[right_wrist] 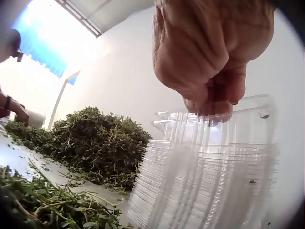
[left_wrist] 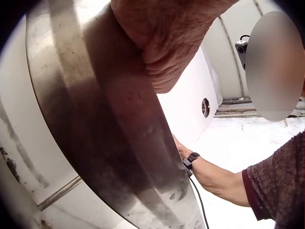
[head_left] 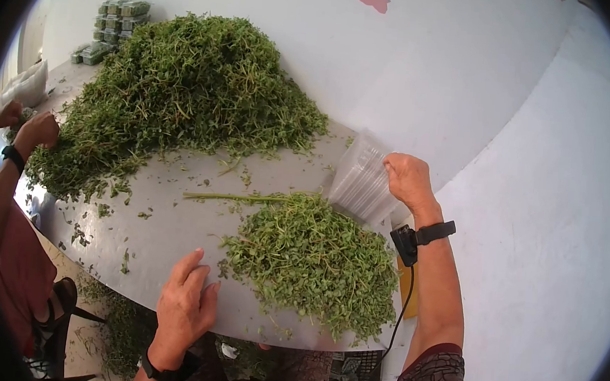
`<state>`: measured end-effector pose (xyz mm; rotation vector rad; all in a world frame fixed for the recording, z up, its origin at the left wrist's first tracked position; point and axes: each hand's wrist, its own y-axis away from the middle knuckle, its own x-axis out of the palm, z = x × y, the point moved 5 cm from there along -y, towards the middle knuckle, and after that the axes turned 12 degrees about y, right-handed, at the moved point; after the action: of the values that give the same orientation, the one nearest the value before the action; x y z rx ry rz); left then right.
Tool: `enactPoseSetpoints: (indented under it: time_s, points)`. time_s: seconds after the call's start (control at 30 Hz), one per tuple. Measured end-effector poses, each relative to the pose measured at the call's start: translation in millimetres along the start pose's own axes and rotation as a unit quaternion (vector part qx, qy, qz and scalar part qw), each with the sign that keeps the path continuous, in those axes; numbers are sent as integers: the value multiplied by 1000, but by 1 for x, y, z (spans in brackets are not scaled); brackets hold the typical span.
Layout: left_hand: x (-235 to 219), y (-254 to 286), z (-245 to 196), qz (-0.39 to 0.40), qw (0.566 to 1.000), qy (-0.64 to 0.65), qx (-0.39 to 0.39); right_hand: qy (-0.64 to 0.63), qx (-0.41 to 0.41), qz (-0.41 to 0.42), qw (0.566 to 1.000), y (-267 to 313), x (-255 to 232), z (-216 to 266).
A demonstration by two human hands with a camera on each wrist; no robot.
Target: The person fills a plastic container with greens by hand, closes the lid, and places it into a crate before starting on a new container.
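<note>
At the right of the head view, my right hand (head_left: pixel 410 180) pinches the edge of a nested stack of clear plastic containers (head_left: pixel 357 179). Up close in the right wrist view, thumb and fingers grip the rim of this stack (right_wrist: pixel 205 176), which stands on its side. A smaller heap of leafy green stems (head_left: pixel 313 263) lies just in front of it, with one long bare stem (head_left: pixel 225 197) sticking out left. My left hand (head_left: pixel 185 297) is over the table's near edge, left of the heap, fingers loosely extended and holding nothing.
A large mound of greens (head_left: pixel 191 85) covers the back of the metal table (head_left: pixel 173 230). Filled clear boxes (head_left: pixel 122 22) are stacked behind it by the wall. Another person's hands (head_left: pixel 37 130) work at the mound's left end. A cable (head_left: pixel 405 306) hangs from my right wrist camera.
</note>
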<state>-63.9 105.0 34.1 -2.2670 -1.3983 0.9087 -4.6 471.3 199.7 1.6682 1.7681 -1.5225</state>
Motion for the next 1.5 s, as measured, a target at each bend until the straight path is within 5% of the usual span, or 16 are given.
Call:
enactPoseSetpoints:
  time_s: [0.07, 0.4, 0.47, 0.6, 0.9, 1.27, 1.33, 1.5]
  points:
    - [0, 0, 0, -3, 1000, -4, 4, 4, -33, -45, 998, 0, 0, 3]
    - [-2, -1, 0, -15, 1000, 0, 27, 15, -70, -13, 997, 4, 6, 9]
    - [-3, -1, -1, -21, 999, 4, 24, 31, -36, -103, 994, 4, -1, 6]
    - [-4, -2, -2, -20, 1000, 7, 12, 27, 33, -133, 990, 4, -8, -4]
    - [-4, -1, 0, -26, 999, 6, 18, -64, 125, -5, 990, 4, 1, -14]
    - [-6, 0, 2, -20, 1000, 23, 3, -223, 155, -267, 925, 8, -64, -12]
    - [-6, 0, 2, -20, 999, 27, 3, -237, 139, -269, 923, 18, -86, 9]
    - [-12, 1, 0, -53, 996, 32, 58, -191, -108, -300, 928, 50, -118, 99]
